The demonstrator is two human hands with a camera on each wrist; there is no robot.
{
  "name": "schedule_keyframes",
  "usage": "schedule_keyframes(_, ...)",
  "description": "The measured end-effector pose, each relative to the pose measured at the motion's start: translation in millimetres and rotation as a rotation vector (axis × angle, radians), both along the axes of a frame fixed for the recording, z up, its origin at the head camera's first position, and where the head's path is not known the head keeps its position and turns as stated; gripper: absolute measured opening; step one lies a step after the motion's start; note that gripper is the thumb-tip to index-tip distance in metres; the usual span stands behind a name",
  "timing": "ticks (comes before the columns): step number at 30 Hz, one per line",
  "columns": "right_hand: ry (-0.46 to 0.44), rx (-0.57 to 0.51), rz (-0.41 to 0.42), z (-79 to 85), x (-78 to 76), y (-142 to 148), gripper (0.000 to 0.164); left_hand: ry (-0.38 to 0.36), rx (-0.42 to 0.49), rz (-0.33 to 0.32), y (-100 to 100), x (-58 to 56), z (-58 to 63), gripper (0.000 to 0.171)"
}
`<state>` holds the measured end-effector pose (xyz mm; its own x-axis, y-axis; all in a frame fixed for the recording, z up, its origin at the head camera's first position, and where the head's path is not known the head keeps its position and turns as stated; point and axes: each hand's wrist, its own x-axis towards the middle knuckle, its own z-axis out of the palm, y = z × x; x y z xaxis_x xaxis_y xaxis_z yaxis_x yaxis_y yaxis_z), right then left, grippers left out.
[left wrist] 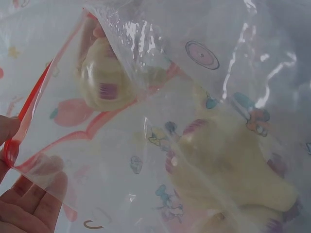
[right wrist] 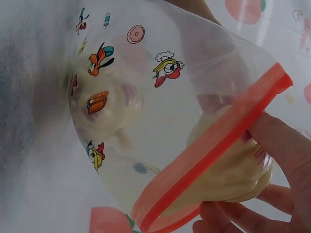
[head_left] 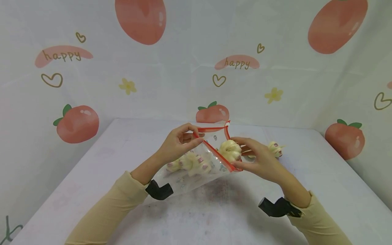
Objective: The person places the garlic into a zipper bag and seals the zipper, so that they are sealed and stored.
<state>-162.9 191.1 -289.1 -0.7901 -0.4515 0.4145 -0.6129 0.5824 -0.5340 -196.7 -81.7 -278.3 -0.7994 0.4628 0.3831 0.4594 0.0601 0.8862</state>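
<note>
A clear zip bag (head_left: 196,185) with a red-edged mouth and small cartoon prints is held up over the table. My left hand (head_left: 180,143) pinches the mouth's edge, thumb against fingers. Inside the bag lie several garlic bulbs (head_left: 193,162), pale with purplish patches. At the mouth my right hand (head_left: 260,158) grips another garlic bulb (head_left: 230,150). In the right wrist view that bulb (right wrist: 243,179) is partly behind the red zip strip (right wrist: 214,150), with the thumb along the strip and the fingers beneath the bulb.
One more garlic bulb (head_left: 275,149) sits on the white table (head_left: 214,217) beyond my right hand, with part of another pale piece (head_left: 251,157) showing behind the fingers. A white cloth (head_left: 183,85) printed with peaches and hearts stands along the back and sides.
</note>
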Motion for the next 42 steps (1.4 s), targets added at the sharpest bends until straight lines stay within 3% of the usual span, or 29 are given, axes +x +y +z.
schedule_keyframes(13,-0.033,0.039,0.050,-2.1,-1.3,-3,0.061,0.003,0.007,-0.004,-1,0.7,0.8,0.012)
schedule_keyframes(26,0.003,0.009,0.054,-4.6,-1.9,0,0.041,0.017,0.026,0.002,-4,-2.2,0.3,0.012)
schedule_keyframes(34,0.007,-0.009,0.017,-5.3,-4.9,9,0.036,0.009,0.018,0.010,-5,-2.6,-0.2,0.013)
schedule_keyframes(42,0.026,0.009,-0.092,-6.4,-13.1,29,0.034,0.022,0.018,0.019,-7,-1.7,3.5,0.013)
